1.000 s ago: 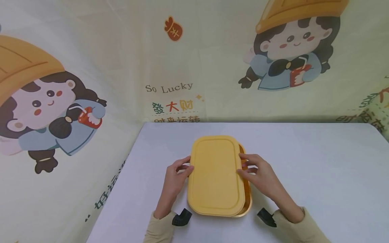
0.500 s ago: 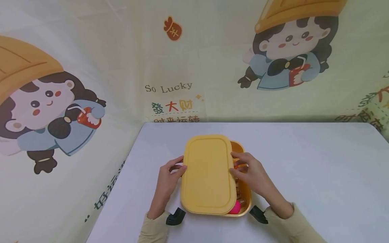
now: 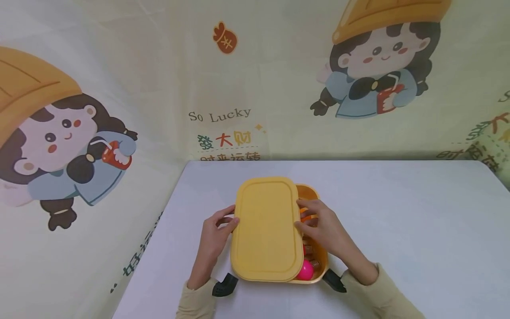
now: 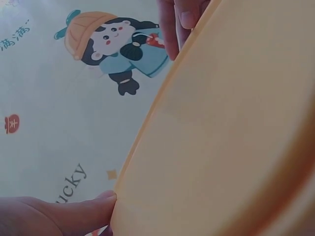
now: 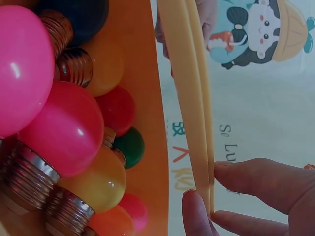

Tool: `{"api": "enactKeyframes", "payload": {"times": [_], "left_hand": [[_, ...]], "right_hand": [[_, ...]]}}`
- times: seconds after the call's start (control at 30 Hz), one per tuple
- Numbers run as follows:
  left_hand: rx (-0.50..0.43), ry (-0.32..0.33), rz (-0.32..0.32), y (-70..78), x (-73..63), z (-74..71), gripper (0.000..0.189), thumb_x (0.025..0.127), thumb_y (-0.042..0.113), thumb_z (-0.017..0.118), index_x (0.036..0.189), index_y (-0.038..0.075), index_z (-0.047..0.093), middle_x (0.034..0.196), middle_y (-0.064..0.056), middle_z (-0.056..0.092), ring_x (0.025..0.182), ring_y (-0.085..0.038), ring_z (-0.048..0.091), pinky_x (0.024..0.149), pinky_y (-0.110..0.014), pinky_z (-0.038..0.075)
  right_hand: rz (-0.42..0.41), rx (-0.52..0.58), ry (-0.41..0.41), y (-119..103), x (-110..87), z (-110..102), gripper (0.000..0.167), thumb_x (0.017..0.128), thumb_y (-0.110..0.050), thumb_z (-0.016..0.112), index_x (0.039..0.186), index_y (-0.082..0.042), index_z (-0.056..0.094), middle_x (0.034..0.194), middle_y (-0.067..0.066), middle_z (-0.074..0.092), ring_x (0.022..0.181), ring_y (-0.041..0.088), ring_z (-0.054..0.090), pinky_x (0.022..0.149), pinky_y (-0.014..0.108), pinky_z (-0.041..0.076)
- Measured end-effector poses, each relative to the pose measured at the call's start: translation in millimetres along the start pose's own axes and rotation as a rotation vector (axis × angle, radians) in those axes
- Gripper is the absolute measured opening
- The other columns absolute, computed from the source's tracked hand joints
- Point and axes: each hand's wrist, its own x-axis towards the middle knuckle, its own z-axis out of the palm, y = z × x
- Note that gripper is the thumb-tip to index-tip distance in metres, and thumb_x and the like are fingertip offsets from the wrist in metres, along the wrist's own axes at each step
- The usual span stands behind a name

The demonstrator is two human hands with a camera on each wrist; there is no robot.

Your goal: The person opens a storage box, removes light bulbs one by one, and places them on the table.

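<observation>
A pale yellow rectangular lid [image 3: 267, 230] is held by both hands over a golden-yellow box [image 3: 323, 261]. My left hand [image 3: 215, 232] pinches the lid's left edge. My right hand [image 3: 323, 223] pinches its right edge, thumb and fingers on either side of the rim in the right wrist view. The box shows along the lid's right side; its left part is hidden beneath. Inside lie several coloured light bulbs with metal screw bases, among them a pink bulb [image 5: 64, 128], a green bulb [image 5: 130, 147] and a yellow bulb [image 5: 101, 184].
The box stands on a white table [image 3: 398, 221]. Behind the table hangs a cream cloth [image 3: 287, 88] printed with cartoon figures and lettering. A black wrist mount [image 3: 225, 285] sits at the left cuff, and another black mount [image 3: 334, 281] at the right.
Both hands have slid the lid leftward off the box, so more of its right side shows. A pink bulb and screw bases have come into view.
</observation>
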Motion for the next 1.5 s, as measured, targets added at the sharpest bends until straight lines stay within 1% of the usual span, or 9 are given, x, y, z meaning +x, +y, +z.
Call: {"api": "enactKeyframes", "payload": {"times": [0.23, 0.4, 0.53, 0.67, 0.87, 1.03, 1.17, 1.37, 1.5], "left_hand": [[-0.012, 0.002, -0.001, 1.3, -0.5, -5.0, 0.043, 0.091, 0.013, 0.072, 0.133, 0.010, 0.064, 0.128, -0.011, 0.064, 0.105, -0.023, 0.060, 0.072, -0.016, 0.054], [0.009, 0.013, -0.003, -0.1, 0.5, -9.1, 0.042, 0.092, 0.013, 0.071, 0.133, 0.010, 0.064, 0.127, -0.010, 0.065, 0.104, -0.023, 0.060, 0.073, -0.016, 0.054], [0.022, 0.020, 0.002, -2.6, 1.7, -13.2, 0.041, 0.092, 0.012, 0.071, 0.133, 0.011, 0.064, 0.127, -0.010, 0.065, 0.104, -0.023, 0.060, 0.073, -0.016, 0.053], [0.028, 0.019, 0.007, -4.0, 2.6, -17.9, 0.042, 0.093, 0.012, 0.070, 0.134, 0.010, 0.062, 0.129, -0.011, 0.064, 0.106, -0.024, 0.060, 0.074, -0.014, 0.053], [0.059, 0.030, -0.004, -6.4, 3.5, -24.0, 0.044, 0.094, 0.013, 0.069, 0.136, 0.009, 0.061, 0.131, -0.012, 0.062, 0.108, -0.024, 0.059, 0.074, -0.013, 0.052], [0.072, 0.045, -0.019, -7.2, 4.2, -27.8, 0.043, 0.094, 0.014, 0.068, 0.136, 0.009, 0.061, 0.131, -0.012, 0.062, 0.108, -0.025, 0.059, 0.075, -0.012, 0.051], [0.084, 0.053, -0.020, -9.5, 5.3, -30.9, 0.043, 0.094, 0.013, 0.068, 0.136, 0.008, 0.060, 0.131, -0.014, 0.062, 0.109, -0.026, 0.059, 0.075, -0.012, 0.051], [0.104, 0.061, -0.048, -16.0, 9.7, -37.9, 0.042, 0.095, 0.014, 0.067, 0.136, 0.010, 0.061, 0.131, -0.011, 0.062, 0.108, -0.024, 0.058, 0.075, -0.013, 0.052], [0.112, 0.065, -0.056, -20.8, 12.1, -43.4, 0.041, 0.096, 0.012, 0.066, 0.137, 0.009, 0.060, 0.132, -0.012, 0.061, 0.108, -0.024, 0.058, 0.075, -0.012, 0.052]], "right_hand": [[-0.005, -0.019, -0.023, -6.7, 2.0, -0.8, 0.053, 0.087, -0.001, 0.073, 0.135, 0.007, 0.054, 0.126, 0.021, 0.057, 0.098, 0.026, 0.065, 0.082, 0.033, 0.060], [0.002, -0.035, -0.042, -9.7, 4.8, 3.3, 0.054, 0.086, -0.001, 0.073, 0.136, 0.007, 0.053, 0.128, 0.022, 0.056, 0.099, 0.027, 0.065, 0.080, 0.031, 0.060], [-0.002, -0.041, -0.049, -11.4, 7.1, 7.8, 0.054, 0.086, 0.000, 0.073, 0.137, 0.007, 0.053, 0.127, 0.023, 0.055, 0.099, 0.028, 0.066, 0.082, 0.034, 0.060], [-0.011, -0.019, -0.061, -13.8, 9.9, 12.5, 0.055, 0.086, 0.000, 0.073, 0.137, 0.008, 0.053, 0.127, 0.025, 0.054, 0.098, 0.028, 0.066, 0.084, 0.037, 0.059], [-0.014, -0.007, -0.081, -17.7, 15.2, 20.1, 0.056, 0.086, 0.001, 0.072, 0.138, 0.008, 0.052, 0.128, 0.025, 0.053, 0.096, 0.025, 0.065, 0.083, 0.033, 0.059], [-0.037, 0.004, -0.072, -20.3, 19.3, 25.4, 0.055, 0.085, 0.004, 0.072, 0.136, 0.011, 0.052, 0.127, 0.027, 0.053, 0.096, 0.026, 0.063, 0.081, 0.032, 0.060], [-0.026, -0.005, -0.077, -22.9, 22.5, 30.1, 0.056, 0.084, 0.006, 0.072, 0.135, 0.013, 0.051, 0.124, 0.025, 0.054, 0.096, 0.027, 0.064, 0.078, 0.029, 0.060], [-0.027, -0.051, -0.097, -27.4, 28.0, 38.2, 0.056, 0.084, 0.002, 0.072, 0.136, 0.011, 0.052, 0.125, 0.023, 0.057, 0.096, 0.029, 0.066, 0.080, 0.035, 0.060], [-0.027, -0.041, -0.115, -30.2, 31.6, 43.4, 0.056, 0.085, 0.002, 0.071, 0.136, 0.010, 0.052, 0.127, 0.023, 0.055, 0.096, 0.028, 0.067, 0.078, 0.034, 0.060]]}}
